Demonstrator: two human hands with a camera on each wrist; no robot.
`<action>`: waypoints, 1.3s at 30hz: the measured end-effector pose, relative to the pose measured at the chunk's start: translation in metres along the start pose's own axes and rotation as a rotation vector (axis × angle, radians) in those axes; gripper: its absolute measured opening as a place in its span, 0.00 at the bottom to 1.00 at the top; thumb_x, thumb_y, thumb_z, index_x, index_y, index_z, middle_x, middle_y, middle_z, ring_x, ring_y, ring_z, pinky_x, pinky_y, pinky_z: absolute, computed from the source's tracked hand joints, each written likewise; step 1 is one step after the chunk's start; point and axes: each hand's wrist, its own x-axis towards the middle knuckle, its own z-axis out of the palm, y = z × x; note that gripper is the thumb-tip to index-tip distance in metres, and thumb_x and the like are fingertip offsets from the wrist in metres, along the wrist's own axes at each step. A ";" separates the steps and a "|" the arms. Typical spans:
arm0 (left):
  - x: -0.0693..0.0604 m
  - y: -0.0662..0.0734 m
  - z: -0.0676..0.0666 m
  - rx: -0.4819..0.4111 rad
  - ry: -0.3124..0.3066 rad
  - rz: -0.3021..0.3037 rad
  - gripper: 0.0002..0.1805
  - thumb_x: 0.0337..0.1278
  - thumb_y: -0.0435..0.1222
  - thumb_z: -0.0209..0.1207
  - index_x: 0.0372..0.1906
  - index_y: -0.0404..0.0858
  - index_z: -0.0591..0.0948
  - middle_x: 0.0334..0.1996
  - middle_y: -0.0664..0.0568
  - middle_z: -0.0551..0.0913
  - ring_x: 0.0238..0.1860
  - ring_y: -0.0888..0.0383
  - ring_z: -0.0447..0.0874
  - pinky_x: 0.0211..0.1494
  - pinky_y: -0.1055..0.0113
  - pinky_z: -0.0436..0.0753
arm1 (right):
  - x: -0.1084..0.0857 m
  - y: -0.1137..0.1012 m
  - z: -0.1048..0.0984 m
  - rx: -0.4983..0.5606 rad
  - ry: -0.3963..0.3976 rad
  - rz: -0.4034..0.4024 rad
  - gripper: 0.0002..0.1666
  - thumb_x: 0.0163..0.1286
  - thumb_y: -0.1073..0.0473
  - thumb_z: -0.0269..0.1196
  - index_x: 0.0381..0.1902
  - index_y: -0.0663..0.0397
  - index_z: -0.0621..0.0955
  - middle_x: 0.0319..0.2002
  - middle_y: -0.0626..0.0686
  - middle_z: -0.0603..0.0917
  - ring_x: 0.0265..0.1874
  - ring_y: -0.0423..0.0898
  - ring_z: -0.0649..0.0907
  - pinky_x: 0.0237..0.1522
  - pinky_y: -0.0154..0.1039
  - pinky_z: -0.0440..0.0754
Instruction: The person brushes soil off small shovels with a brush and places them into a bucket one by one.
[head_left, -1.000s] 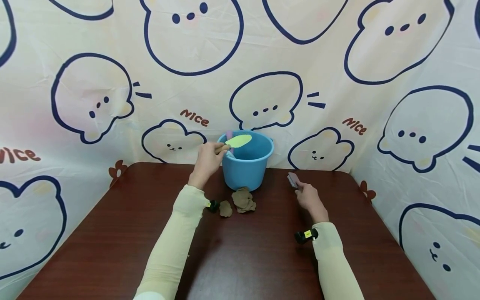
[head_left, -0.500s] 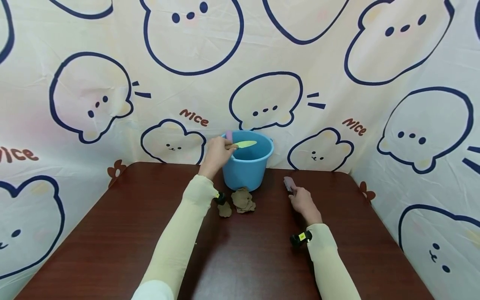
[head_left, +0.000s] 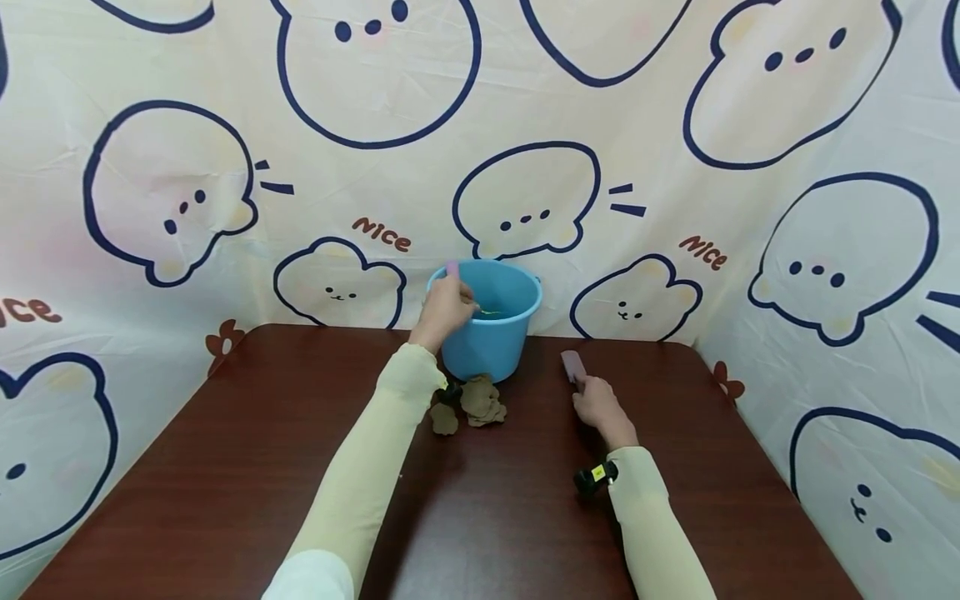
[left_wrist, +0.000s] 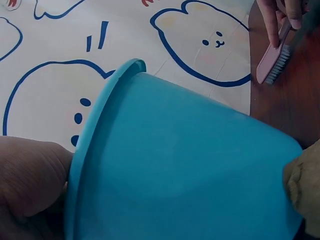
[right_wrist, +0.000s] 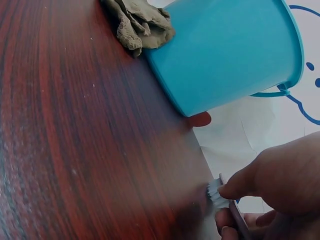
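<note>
In the head view my left hand is at the near-left rim of a blue bucket. Its curled fingers hold a small trowel with a yellow-green blade; only a thin edge of the blade shows inside the bucket. The pink end of another object rises above the rim behind the hand. Farther right, my right hand grips a scrubbing brush by its handle, just over the table. Its pink back and pale bristles show in the left wrist view.
Brown crumpled lumps, with a smaller piece beside them, lie at the bucket's foot. Dark reddish wood covers the table. A cartoon-printed cloth hangs right behind the bucket and along both sides.
My left hand has moved right and the trowel has gone from above the bucket's rim down into it. The right hand with the brush has shifted slightly left and nearer to me.
</note>
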 end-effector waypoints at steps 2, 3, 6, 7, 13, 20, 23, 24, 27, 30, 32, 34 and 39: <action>0.001 0.002 -0.002 0.033 -0.022 -0.019 0.10 0.62 0.30 0.66 0.44 0.28 0.86 0.41 0.39 0.89 0.42 0.47 0.87 0.49 0.53 0.86 | -0.001 -0.001 0.001 0.006 -0.003 0.008 0.31 0.77 0.68 0.49 0.75 0.70 0.63 0.73 0.71 0.64 0.71 0.62 0.69 0.68 0.60 0.70; 0.002 0.002 -0.002 0.051 -0.035 -0.028 0.08 0.62 0.30 0.66 0.42 0.29 0.86 0.40 0.39 0.88 0.41 0.47 0.86 0.47 0.53 0.86 | -0.001 -0.001 0.002 0.006 -0.008 0.010 0.31 0.77 0.68 0.49 0.75 0.70 0.63 0.74 0.71 0.64 0.69 0.62 0.70 0.67 0.58 0.71; 0.004 0.005 -0.004 0.100 -0.081 -0.058 0.06 0.61 0.31 0.66 0.38 0.30 0.87 0.38 0.40 0.88 0.38 0.47 0.83 0.45 0.53 0.85 | 0.001 0.001 0.004 0.003 -0.021 0.012 0.31 0.76 0.68 0.50 0.76 0.69 0.62 0.74 0.71 0.64 0.67 0.59 0.71 0.65 0.56 0.73; 0.004 0.005 -0.005 0.110 -0.092 -0.066 0.06 0.61 0.31 0.65 0.38 0.30 0.87 0.38 0.40 0.88 0.39 0.47 0.83 0.45 0.53 0.85 | 0.001 0.001 0.004 -0.002 -0.022 0.005 0.32 0.76 0.68 0.50 0.76 0.69 0.62 0.74 0.71 0.64 0.66 0.59 0.71 0.65 0.56 0.73; 0.007 0.006 -0.003 0.132 -0.115 -0.081 0.08 0.64 0.32 0.65 0.42 0.30 0.87 0.41 0.40 0.88 0.41 0.47 0.85 0.49 0.52 0.86 | 0.004 0.004 0.004 -0.063 -0.006 -0.033 0.31 0.75 0.70 0.51 0.74 0.72 0.64 0.72 0.73 0.66 0.70 0.63 0.70 0.69 0.59 0.70; 0.008 0.006 -0.002 0.122 -0.121 -0.081 0.06 0.63 0.30 0.62 0.33 0.32 0.87 0.26 0.44 0.84 0.29 0.50 0.80 0.33 0.61 0.78 | 0.002 0.003 0.004 -0.078 -0.003 0.000 0.33 0.75 0.69 0.51 0.75 0.69 0.63 0.71 0.74 0.66 0.70 0.66 0.68 0.68 0.60 0.71; 0.008 0.004 -0.001 0.122 -0.120 -0.083 0.06 0.62 0.30 0.62 0.31 0.32 0.87 0.25 0.45 0.83 0.28 0.51 0.79 0.31 0.63 0.76 | 0.002 0.002 0.004 -0.084 -0.005 0.004 0.32 0.74 0.69 0.52 0.75 0.68 0.64 0.69 0.75 0.67 0.68 0.65 0.70 0.65 0.59 0.72; 0.008 0.004 -0.001 0.119 -0.117 -0.087 0.06 0.62 0.29 0.62 0.32 0.33 0.87 0.26 0.45 0.84 0.28 0.51 0.80 0.32 0.63 0.77 | 0.002 0.003 0.004 -0.089 -0.005 0.002 0.31 0.74 0.69 0.52 0.74 0.68 0.66 0.67 0.75 0.70 0.65 0.64 0.73 0.63 0.58 0.74; 0.008 0.003 -0.001 0.099 -0.094 -0.099 0.05 0.61 0.28 0.62 0.38 0.30 0.85 0.29 0.44 0.85 0.31 0.50 0.81 0.35 0.61 0.79 | 0.003 0.003 0.004 -0.106 0.002 -0.014 0.24 0.74 0.69 0.53 0.66 0.68 0.73 0.54 0.72 0.77 0.50 0.60 0.78 0.50 0.52 0.77; 0.007 0.004 -0.001 0.071 -0.066 -0.100 0.24 0.61 0.27 0.63 0.61 0.27 0.75 0.33 0.43 0.85 0.34 0.49 0.81 0.39 0.59 0.81 | 0.004 0.002 0.003 -0.113 0.008 -0.029 0.14 0.73 0.69 0.54 0.54 0.68 0.77 0.39 0.65 0.78 0.37 0.55 0.76 0.40 0.47 0.74; 0.006 0.004 -0.001 0.060 -0.054 -0.097 0.35 0.60 0.26 0.63 0.71 0.28 0.63 0.33 0.43 0.85 0.34 0.48 0.81 0.40 0.59 0.81 | 0.005 0.002 0.003 -0.109 0.006 -0.034 0.14 0.73 0.69 0.54 0.53 0.68 0.77 0.37 0.64 0.78 0.35 0.53 0.75 0.39 0.46 0.73; 0.006 0.005 -0.001 0.057 -0.053 -0.096 0.41 0.60 0.26 0.63 0.75 0.29 0.56 0.32 0.43 0.85 0.34 0.48 0.82 0.40 0.58 0.81 | 0.005 0.001 0.003 -0.105 0.003 -0.030 0.19 0.73 0.68 0.54 0.59 0.67 0.77 0.42 0.66 0.80 0.37 0.54 0.75 0.40 0.46 0.73; 0.004 0.003 -0.004 0.052 -0.049 -0.092 0.22 0.61 0.27 0.63 0.59 0.29 0.73 0.34 0.42 0.86 0.36 0.47 0.82 0.43 0.56 0.83 | 0.005 -0.001 0.004 -0.089 -0.004 -0.027 0.31 0.74 0.68 0.54 0.73 0.70 0.67 0.61 0.72 0.77 0.43 0.56 0.76 0.45 0.48 0.73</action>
